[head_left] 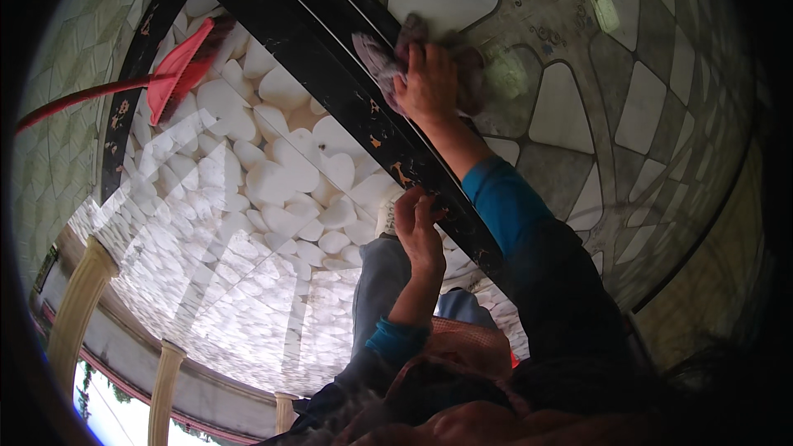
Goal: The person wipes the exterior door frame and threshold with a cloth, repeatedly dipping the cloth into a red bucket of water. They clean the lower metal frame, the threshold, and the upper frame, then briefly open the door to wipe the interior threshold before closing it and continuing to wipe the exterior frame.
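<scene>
My right hand (431, 87) presses a crumpled greyish-purple cloth (376, 62) against the grey-and-white patterned tiles, right beside the black stone strip (330, 87). Parts of the cloth stick out on both sides of my fingers. My left hand (421, 235) hangs loosely curled by the lower part of that strip, fingers slightly apart and with nothing visible in it. Whether its fingertips touch the strip, I cannot tell.
A red broom (178, 70) with a red handle lies at the upper left, over the white pebble-patterned floor (281, 173). My leg (380, 268) stands beside the strip. Cream columns (78, 306) rise at the lower left.
</scene>
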`<state>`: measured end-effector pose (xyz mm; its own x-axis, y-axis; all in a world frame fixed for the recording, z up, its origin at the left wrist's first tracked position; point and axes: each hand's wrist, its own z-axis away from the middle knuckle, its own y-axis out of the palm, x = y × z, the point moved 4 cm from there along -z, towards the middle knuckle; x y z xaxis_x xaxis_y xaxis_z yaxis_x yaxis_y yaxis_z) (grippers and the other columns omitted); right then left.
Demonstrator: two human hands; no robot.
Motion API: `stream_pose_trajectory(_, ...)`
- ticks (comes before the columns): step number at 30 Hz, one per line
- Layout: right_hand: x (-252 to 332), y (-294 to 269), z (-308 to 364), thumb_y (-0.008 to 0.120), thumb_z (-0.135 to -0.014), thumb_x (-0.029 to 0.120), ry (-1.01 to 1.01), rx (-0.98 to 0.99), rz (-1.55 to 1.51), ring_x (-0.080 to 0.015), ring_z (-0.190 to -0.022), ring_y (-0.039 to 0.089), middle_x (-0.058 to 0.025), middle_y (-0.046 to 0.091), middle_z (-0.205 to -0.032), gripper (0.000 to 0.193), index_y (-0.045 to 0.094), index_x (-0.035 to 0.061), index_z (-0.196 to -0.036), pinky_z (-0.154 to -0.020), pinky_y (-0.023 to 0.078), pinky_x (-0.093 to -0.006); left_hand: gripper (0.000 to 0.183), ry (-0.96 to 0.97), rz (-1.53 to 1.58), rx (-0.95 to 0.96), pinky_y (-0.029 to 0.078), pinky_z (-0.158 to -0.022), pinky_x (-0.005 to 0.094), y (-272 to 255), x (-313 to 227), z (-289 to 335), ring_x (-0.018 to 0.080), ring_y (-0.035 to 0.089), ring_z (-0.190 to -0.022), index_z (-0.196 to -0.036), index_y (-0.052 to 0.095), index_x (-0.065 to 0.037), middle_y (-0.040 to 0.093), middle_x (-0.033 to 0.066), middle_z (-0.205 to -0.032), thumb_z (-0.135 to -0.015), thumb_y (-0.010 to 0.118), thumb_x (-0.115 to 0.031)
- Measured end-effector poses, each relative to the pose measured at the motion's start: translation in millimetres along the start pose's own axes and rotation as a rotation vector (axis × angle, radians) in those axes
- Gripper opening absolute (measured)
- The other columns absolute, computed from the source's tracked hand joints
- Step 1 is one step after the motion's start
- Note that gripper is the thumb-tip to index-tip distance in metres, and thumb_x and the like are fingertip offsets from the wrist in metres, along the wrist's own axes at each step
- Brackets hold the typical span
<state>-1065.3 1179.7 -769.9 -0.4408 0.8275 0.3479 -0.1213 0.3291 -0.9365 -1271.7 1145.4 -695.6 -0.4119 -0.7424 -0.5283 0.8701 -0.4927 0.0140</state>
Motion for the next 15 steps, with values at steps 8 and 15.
stream_pose_trajectory(8,23.1,16.8,-48.0,0.076,-0.064,0.024,-0.046,-0.121,-0.019,-0.0307,-0.095,0.052,-0.0115,0.051,-0.095,0.043,0.056,0.0073,-0.099,-0.077,0.044,-0.0432,0.022,-0.001,-0.04,-0.006,0.05,-0.076,0.0305,-5.2,2.5,6.0,0.0165,0.059,-0.095,-0.107,0.057,-0.003,0.059,0.0068,-0.103,-0.088,0.054,-0.015)
stream_pose_trajectory(15,-62.2,-36.3,108.1,0.073,-0.063,0.024,0.057,-0.041,0.033,-0.0326,-0.092,0.053,-0.0126,0.053,-0.098,0.049,0.055,0.0087,-0.106,-0.075,0.043,-0.0463,0.023,0.043,0.058,-0.022,0.051,-0.067,0.026,-5.5,2.4,6.0,0.0146,0.058,-0.081,-0.106,0.056,0.002,0.058,0.0106,-0.101,-0.086,0.058,-0.009)
